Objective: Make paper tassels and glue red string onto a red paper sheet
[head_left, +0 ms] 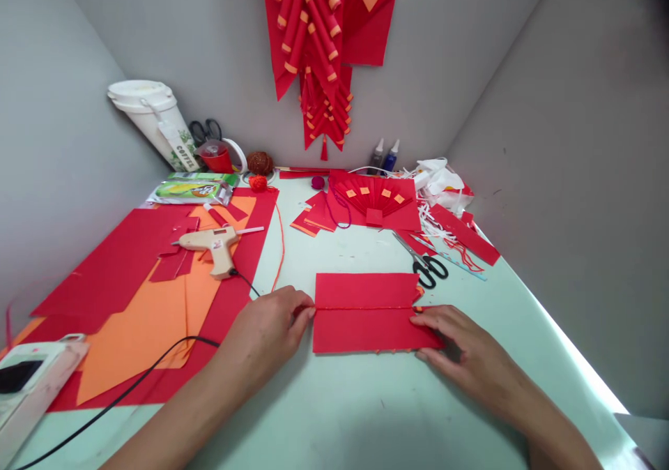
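A red paper sheet [366, 313] with a crease across its middle lies flat on the pale green table [366, 400]. My left hand [266, 334] pinches the left end of the crease with closed fingertips. My right hand [454, 348] lies flat with fingers stretched, pressing the sheet's right edge. Small orange bits show at the sheet's right edge and along its bottom edge.
A glue gun [217, 243] rests on red and orange paper sheets [151, 302] at the left, its black cord [130, 386] trailing toward me. Black scissors [426, 264] lie behind the sheet. Paper scraps, a folded red fan piece [381, 201], glue bottles [384, 156] and a white tub [151, 118] crowd the back. Red decorations [324, 44] hang on the wall.
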The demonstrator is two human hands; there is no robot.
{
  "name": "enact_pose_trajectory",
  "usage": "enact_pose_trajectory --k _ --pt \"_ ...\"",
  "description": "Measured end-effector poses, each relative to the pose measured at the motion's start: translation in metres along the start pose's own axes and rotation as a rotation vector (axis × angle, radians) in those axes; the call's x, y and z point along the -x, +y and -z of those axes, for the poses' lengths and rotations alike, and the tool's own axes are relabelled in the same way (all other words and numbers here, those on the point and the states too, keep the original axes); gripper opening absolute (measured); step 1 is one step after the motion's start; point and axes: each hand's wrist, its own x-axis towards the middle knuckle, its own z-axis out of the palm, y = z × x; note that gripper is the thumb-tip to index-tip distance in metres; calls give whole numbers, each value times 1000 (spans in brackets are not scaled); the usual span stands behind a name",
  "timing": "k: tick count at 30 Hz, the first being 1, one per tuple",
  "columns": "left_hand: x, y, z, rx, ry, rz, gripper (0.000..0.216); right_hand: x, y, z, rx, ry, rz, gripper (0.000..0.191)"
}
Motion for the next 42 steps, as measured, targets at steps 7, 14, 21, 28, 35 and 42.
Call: enact_pose_trajectory --k 7,14,21,28,35,42 --pt "23 5 -6 -61 -62 10 33 3 2 3 -3 -9 90 29" --pt "30 2 -12 -52 -40 10 33 6 2 23 -129 -76 13 31" --pt "29 1 -15 -26 -65 18 36 -17 22 26 -58 116 84 21" --pt "30 0 -16 0 -39 0 35 -22 36 15 50 173 134 22" --pt "31 -1 -16 27 22 -9 34 -22 42 14 58 208 122 19" --pt "30 -4 -21 7 -19 13 38 -23 39 13 24 212 101 19"
